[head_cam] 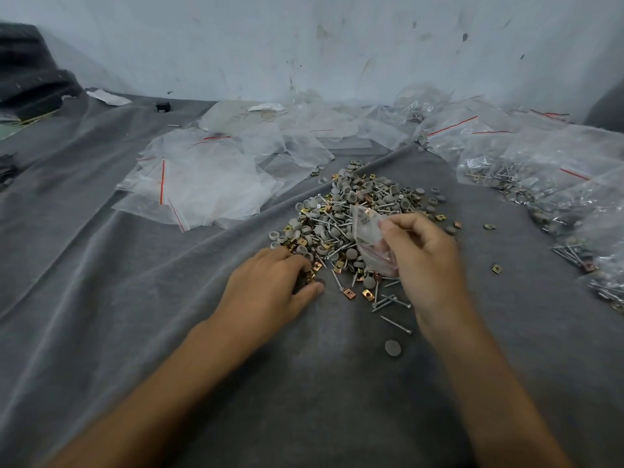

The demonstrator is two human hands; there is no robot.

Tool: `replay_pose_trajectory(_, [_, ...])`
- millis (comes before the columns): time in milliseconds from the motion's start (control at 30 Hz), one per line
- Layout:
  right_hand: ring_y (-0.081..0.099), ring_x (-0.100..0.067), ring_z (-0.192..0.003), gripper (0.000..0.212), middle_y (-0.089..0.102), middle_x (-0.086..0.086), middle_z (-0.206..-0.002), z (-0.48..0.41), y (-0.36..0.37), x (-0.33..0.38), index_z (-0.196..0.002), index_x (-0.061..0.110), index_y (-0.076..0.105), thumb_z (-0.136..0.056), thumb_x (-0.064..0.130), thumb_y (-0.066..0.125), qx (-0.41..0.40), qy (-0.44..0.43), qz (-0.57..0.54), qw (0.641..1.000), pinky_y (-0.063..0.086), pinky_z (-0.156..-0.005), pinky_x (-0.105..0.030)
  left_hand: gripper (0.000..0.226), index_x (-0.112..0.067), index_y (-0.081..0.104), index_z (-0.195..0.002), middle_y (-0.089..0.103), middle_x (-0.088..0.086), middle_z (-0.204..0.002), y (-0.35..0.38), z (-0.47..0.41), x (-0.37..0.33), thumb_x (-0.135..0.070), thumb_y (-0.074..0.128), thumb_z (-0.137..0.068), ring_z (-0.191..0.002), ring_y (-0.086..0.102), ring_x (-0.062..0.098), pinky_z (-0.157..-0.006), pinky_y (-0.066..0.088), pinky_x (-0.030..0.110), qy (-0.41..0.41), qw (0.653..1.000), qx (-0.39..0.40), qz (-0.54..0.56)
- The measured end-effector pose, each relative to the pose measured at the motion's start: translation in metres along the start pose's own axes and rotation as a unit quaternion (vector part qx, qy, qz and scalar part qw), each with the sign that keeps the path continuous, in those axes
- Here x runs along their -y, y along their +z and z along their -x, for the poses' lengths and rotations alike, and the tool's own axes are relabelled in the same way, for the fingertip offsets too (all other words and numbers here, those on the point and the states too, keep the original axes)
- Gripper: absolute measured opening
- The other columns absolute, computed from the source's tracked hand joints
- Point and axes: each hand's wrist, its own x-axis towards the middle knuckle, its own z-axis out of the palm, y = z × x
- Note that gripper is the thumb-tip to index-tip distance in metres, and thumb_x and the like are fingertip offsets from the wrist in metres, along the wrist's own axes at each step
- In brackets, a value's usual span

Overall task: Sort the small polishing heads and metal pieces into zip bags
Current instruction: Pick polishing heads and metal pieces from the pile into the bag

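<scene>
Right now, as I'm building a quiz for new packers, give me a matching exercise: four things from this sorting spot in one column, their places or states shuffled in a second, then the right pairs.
Things
1. stack of empty zip bags
2. filled zip bags
3. lone grey polishing head
4. small zip bag

Places or states
A. lies alone, nearer the camera than the pile
B. pinched in the right hand
C. heaped to the right of the pile
D. spread flat to the left of the pile

Pairs: 1-D, 2-C, 3-A, 4-B
</scene>
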Motion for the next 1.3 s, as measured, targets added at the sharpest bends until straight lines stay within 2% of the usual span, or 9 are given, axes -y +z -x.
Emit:
replay_pose_trajectory(100, [0.065,-0.003,-0.068,0.012,0.070,0.010,-0.072,0.002,0.003,-0.001,-0.091,0.024,0.071,-0.099,0.022,0.063,0.026,0.015,0.000,1.000,0.052,-0.064,-0.029,0.033,-0.031,0.064,-0.123,0.062,-0.009,-0.119,0.000,-0.002,-0.001,-0.048,0.044,-0.103,-0.110,0.055,0.015,-0.085,0.044,0.031,0.000,1.000,-0.021,-0.021])
replay_pose_trajectory(300, [0.067,-0.007,-0.066,0.011,0.072,0.006,-0.072,0.004,0.004,-0.001,-0.093,0.024,0.071,-0.099,0.019,0.064,0.038,0.045,-0.021,0.998,0.052,-0.049,-0.023,0.029,-0.024,0.064,-0.115,0.063,-0.004,-0.111,-0.001,-0.003,0.000,-0.038,0.040,-0.105,-0.103,0.057,0.018,-0.083,0.046,0.034,0.002,0.999,-0.037,-0.013])
replay_pose_trajectory(500, [0.064,-0.008,-0.062,0.012,0.072,0.000,-0.079,0.007,0.005,-0.003,-0.091,0.024,0.073,-0.098,0.019,0.064,0.104,0.044,0.012,0.994,0.053,-0.050,-0.026,0.016,-0.029,0.061,-0.094,0.063,-0.015,-0.082,-0.020,0.005,0.004,-0.038,0.050,-0.102,-0.078,0.055,0.003,-0.067,0.039,0.026,-0.057,0.975,-0.109,0.183])
replay_pose_trajectory(633, [0.068,-0.012,-0.061,0.012,0.072,0.003,-0.082,0.008,0.008,-0.006,-0.090,0.027,0.072,-0.098,0.022,0.065,0.129,0.034,0.047,0.990,0.052,-0.050,-0.023,0.010,-0.031,0.065,-0.102,0.064,-0.016,-0.088,-0.029,0.014,-0.004,-0.032,0.054,-0.102,-0.085,0.058,0.001,-0.069,0.038,0.011,-0.025,0.961,-0.151,0.229])
replay_pose_trajectory(767, [0.065,-0.011,-0.064,0.011,0.069,0.005,-0.074,0.012,0.015,-0.008,-0.091,0.026,0.072,-0.098,0.022,0.064,0.156,0.019,0.058,0.986,0.056,-0.052,-0.028,0.014,-0.024,0.070,-0.110,0.064,-0.016,-0.095,-0.026,0.014,-0.013,-0.020,0.060,-0.102,-0.087,0.057,0.001,-0.076,0.041,0.015,0.035,0.957,-0.157,0.241])
replay_pose_trajectory(900, [0.063,-0.015,-0.067,0.009,0.069,-0.002,-0.076,0.015,0.019,-0.008,-0.093,0.027,0.072,-0.098,0.028,0.064,0.179,0.006,0.060,0.982,0.059,-0.060,-0.047,0.016,-0.023,0.070,-0.114,0.064,-0.013,-0.101,-0.021,0.012,-0.017,-0.020,0.060,-0.101,-0.095,0.057,0.005,-0.082,0.042,0.018,0.074,0.968,-0.151,0.185])
replay_pose_trajectory(1000, [0.064,-0.013,-0.066,0.009,0.069,0.001,-0.075,0.015,0.020,-0.008,-0.094,0.028,0.072,-0.098,0.028,0.065,0.178,0.011,0.045,0.983,0.060,-0.056,-0.041,0.020,-0.024,0.070,-0.115,0.066,-0.016,-0.099,-0.018,0.012,-0.017,-0.019,0.069,-0.096,-0.092,0.059,0.001,-0.081,0.040,0.008,0.079,0.970,-0.160,0.168])
replay_pose_trajectory(1100, [0.063,-0.011,-0.063,0.009,0.069,0.001,-0.075,0.015,0.020,-0.008,-0.093,0.027,0.072,-0.098,0.025,0.065,0.176,0.013,0.036,0.984,0.058,-0.054,-0.033,0.020,-0.023,0.072,-0.112,0.071,-0.015,-0.100,-0.018,0.012,-0.016,-0.019,0.074,-0.093,-0.091,0.063,-0.001,-0.080,0.047,0.011,0.069,0.961,-0.190,0.190])
replay_pose_trajectory(1300, [0.063,-0.014,-0.065,0.009,0.071,-0.003,-0.078,0.013,0.019,-0.006,-0.093,0.024,0.072,-0.098,0.022,0.064,0.166,0.016,0.043,0.985,0.059,-0.060,-0.046,0.020,-0.018,0.072,-0.109,0.069,-0.012,-0.101,-0.020,0.013,-0.020,-0.008,0.073,-0.092,-0.091,0.062,-0.001,-0.081,0.051,0.017,0.087,0.947,-0.231,0.204])
